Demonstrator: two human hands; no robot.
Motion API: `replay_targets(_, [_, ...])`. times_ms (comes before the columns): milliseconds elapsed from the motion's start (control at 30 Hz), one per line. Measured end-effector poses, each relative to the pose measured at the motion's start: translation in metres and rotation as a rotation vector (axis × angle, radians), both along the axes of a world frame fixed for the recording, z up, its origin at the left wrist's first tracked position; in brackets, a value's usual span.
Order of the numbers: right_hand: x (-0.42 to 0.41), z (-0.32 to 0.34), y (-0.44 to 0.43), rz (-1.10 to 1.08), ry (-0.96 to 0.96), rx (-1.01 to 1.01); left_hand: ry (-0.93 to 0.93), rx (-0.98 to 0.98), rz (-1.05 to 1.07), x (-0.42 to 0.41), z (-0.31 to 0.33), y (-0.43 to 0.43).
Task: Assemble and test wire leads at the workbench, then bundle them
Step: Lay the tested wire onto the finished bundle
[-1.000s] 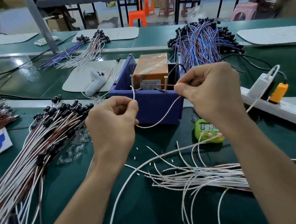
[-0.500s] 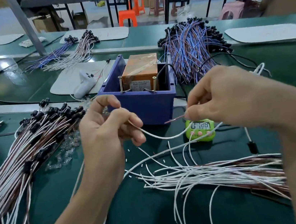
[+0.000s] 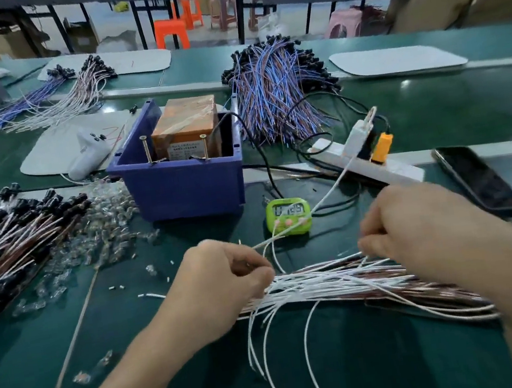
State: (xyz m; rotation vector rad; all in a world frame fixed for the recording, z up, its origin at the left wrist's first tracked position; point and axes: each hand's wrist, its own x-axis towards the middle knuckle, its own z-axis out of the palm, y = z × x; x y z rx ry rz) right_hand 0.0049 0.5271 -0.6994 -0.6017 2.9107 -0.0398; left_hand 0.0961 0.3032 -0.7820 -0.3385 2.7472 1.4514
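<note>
Pinches the left ends of the loose white and brown wire leads (image 3: 341,280) with the curled left hand (image 3: 227,282), low on the green worktop (image 3: 400,363), just in front of the green timer (image 3: 288,215). Rests the blurred right hand (image 3: 422,230) fingers-down on the same bundle; cannot tell whether it grips. Beyond, blue bin (image 3: 183,193) holding an orange box (image 3: 186,118); at left, pile of black-capped leads (image 3: 18,231).

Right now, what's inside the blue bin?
An orange taped box sits in the blue bin; two screws stand upright before it. The bin's front wall hides its floor.
</note>
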Motion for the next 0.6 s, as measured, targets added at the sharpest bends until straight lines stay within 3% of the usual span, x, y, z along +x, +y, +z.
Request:
replay_targets(167, [0.008,-0.052,0.003,0.072,0.177,0.031,-0.031,-0.212,0.023,0.001,-0.002,0.006])
replay_targets(267, [0.012,-0.077,-0.002,0.074,0.272,-0.319,-0.046,-0.333,0.034,0.001,-0.004,0.007])
replay_targets(367, [0.022,-0.091,-0.02,0.114,0.134,-0.676,-0.021,-0.385,0.053,-0.001,-0.006,0.01])
replay_targets(467, [0.026,-0.104,-0.031,0.185,0.109,-0.632,0.004,-0.376,0.055,-0.001,-0.008,0.012])
replay_targets(600, [0.025,-0.108,-0.028,0.09,0.086,-0.662,0.066,-0.289,0.097,-0.001,-0.01,0.008])
